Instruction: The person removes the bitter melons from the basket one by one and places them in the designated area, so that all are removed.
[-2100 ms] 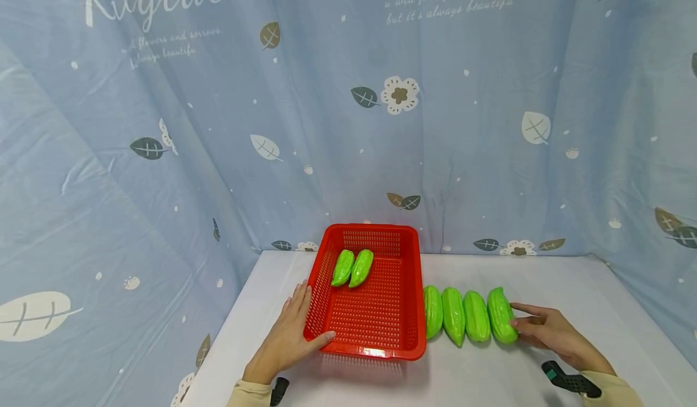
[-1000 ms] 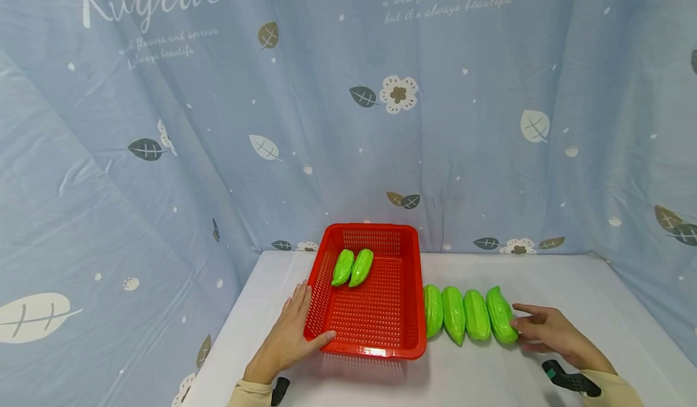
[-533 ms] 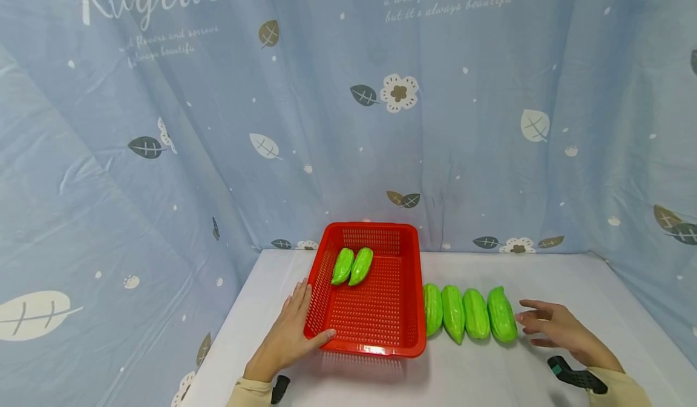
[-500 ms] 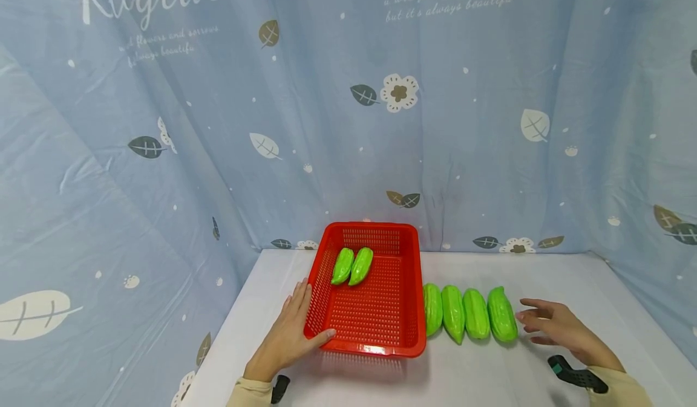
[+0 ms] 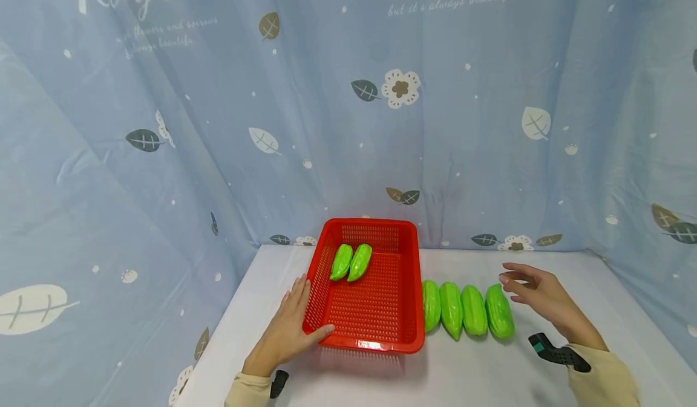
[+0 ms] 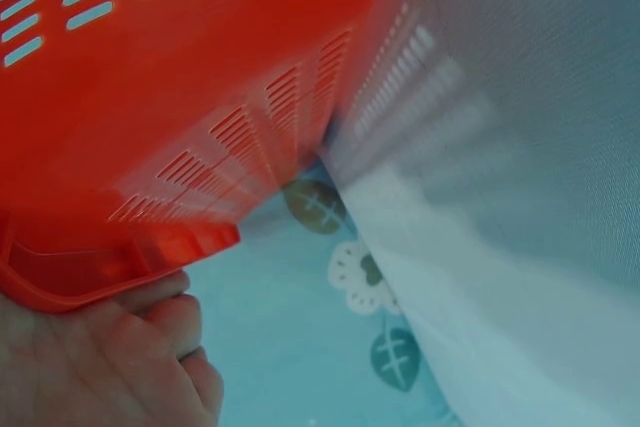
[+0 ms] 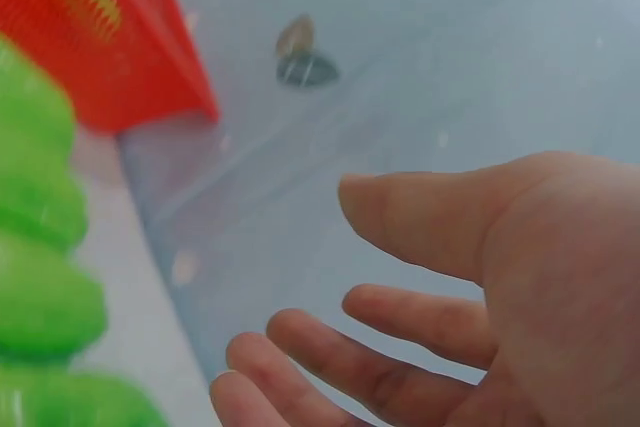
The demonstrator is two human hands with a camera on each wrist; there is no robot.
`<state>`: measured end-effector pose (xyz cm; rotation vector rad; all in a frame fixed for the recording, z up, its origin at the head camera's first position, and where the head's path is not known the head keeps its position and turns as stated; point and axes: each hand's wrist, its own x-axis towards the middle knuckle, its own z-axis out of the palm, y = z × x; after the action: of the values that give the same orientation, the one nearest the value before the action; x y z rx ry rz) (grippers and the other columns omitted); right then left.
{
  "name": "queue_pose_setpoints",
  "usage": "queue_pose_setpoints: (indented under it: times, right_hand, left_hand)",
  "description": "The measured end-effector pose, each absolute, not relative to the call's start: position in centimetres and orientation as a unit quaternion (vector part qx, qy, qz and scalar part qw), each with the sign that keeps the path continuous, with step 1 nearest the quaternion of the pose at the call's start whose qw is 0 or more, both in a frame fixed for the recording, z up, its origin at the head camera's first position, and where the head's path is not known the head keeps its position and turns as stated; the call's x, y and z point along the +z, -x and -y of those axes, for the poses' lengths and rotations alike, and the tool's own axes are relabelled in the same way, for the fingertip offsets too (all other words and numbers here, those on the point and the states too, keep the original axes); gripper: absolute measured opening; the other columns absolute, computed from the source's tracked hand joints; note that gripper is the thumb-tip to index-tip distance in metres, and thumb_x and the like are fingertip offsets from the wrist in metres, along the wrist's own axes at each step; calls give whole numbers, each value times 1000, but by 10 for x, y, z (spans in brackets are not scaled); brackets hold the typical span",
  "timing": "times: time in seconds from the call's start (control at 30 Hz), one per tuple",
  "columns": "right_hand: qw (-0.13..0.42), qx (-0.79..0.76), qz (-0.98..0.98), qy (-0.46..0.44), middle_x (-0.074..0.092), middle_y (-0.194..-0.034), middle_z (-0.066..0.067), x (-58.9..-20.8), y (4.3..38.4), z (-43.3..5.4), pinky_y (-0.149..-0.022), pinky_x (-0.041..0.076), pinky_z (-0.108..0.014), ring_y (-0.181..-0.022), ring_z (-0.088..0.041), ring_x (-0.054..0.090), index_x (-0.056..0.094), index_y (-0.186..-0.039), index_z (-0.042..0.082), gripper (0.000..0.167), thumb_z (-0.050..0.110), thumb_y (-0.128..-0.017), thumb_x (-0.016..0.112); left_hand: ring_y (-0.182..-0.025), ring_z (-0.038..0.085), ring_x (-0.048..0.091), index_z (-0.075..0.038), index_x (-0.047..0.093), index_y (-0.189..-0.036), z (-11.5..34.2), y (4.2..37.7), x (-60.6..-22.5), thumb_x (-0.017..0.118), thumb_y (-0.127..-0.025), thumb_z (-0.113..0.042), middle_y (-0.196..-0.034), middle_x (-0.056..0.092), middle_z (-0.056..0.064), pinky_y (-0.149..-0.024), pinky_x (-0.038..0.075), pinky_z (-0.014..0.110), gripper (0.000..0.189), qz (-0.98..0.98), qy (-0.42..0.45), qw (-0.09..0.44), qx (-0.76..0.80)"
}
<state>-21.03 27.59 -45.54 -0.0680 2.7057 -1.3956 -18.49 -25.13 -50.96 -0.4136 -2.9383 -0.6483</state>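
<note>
A red plastic basket (image 5: 376, 348) stands on the white table, with two green toy vegetables (image 5: 360, 263), ridged like bitter melons, in its far left part. My left hand (image 5: 285, 333) rests along the basket's left rim, thumb at the near corner, fingers straight. Several more of these green vegetables (image 5: 474, 311) lie in a row right of the basket. Over the far end of the rightmost one (image 5: 499, 313) hovers my right hand (image 5: 539, 295), its fingers loosely bent and holding nothing. The right wrist view shows the thumb (image 7: 430, 217) apart from the other fingers.
A blue patterned curtain (image 5: 327, 123) hangs behind and to the left of the white table (image 5: 457, 374). The basket's right wall stands close against the leftmost vegetable of the row, partly hiding it.
My right hand has drawn away from the rightmost green vegetable, then risen and moved toward its far end. The left hand has stayed on the basket. The head view has tilted slightly.
</note>
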Motion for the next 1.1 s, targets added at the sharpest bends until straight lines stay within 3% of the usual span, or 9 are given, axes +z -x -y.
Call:
queue_pose_setpoints:
  times: [0.13, 0.23, 0.5, 0.73, 1.1]
  right_hand:
    - [17, -470, -881, 44, 60, -139, -30, -439, 210, -253, -84, 64, -32, -93, 9, 67, 44, -153, -2, 65, 39, -105, 59]
    - [2, -484, -873, 65, 62, -137, -27, -429, 211, -239, -84, 64, -28, -92, 11, 66, 46, -153, 1, 60, 36, -106, 59]
    - [-4, -513, -853, 94, 64, -137, -22, -408, 217, -203, -87, 64, -31, -95, 6, 69, 49, -152, 6, 58, 37, -105, 60]
    - [6, -537, -835, 118, 66, -133, -22, -404, 228, -179, -88, 63, -30, -97, 1, 72, 52, -150, 6, 55, 36, -105, 61]
    - [24, -557, -819, 138, 67, -133, -24, -399, 235, -136, -87, 64, -33, -107, -29, 74, 54, -148, 4, 54, 33, -103, 65]
  left_hand:
    - [-164, 32, 10, -3, 14, -165, 253, 187, -507, 62, -87, -75, -176, 8, 12, -131, 20, 56, 117, 967, 137, 52, -208]
    - [-164, 32, 9, -3, 13, -166, 254, 187, -507, 61, -87, -76, -176, 7, 11, -131, 20, 56, 117, 969, 137, 53, -201]
    - [-163, 34, 11, -1, 16, -165, 255, 185, -508, 64, -87, -72, -176, 7, 12, -130, 21, 56, 116, 969, 139, 68, -192]
    - [-164, 32, 12, 0, 17, -164, 253, 185, -508, 57, -87, -78, -175, 11, 15, -130, 23, 55, 117, 972, 142, 67, -172]
    - [-163, 34, 16, 2, 22, -163, 252, 185, -507, 55, -87, -80, -174, 15, 17, -129, 25, 54, 116, 975, 150, 71, -146]
